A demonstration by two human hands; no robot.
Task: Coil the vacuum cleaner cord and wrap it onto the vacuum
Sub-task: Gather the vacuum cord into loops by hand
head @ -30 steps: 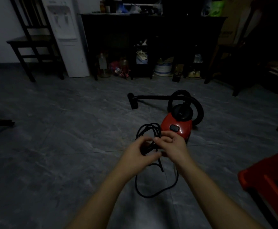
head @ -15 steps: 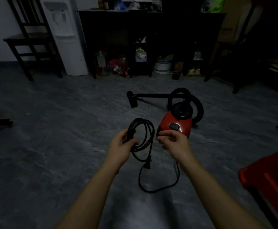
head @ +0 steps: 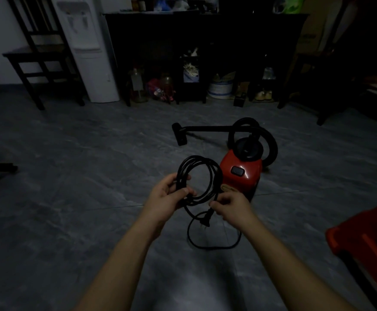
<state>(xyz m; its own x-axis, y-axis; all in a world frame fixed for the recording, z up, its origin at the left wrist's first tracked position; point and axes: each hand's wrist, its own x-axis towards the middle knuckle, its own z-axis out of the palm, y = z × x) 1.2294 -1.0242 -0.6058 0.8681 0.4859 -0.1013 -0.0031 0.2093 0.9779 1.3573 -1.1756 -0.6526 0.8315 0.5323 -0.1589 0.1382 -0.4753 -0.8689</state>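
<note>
A small red vacuum cleaner (head: 242, 173) with a black top, black hose and wand stands on the grey tile floor, just beyond my hands. Its black cord (head: 205, 167) is gathered into a round coil of several loops held upright in front of it. My left hand (head: 167, 198) grips the coil at its lower left. My right hand (head: 230, 206) pinches the cord at the coil's lower right. The plug (head: 206, 219) dangles below my hands, and one slack loop of the cord rests on the floor.
A red plastic crate (head: 362, 243) sits at the right edge. Along the back wall stand a dark cabinet (head: 205, 41) with jars and clutter beneath, a white water dispenser (head: 86, 52) and a dark wooden chair (head: 39, 57). Another dark chair stands at the far right.
The coil has been opened into a wider round loop and lifted a little. My right hand has come down from near the vacuum onto the cord beside the plug.
</note>
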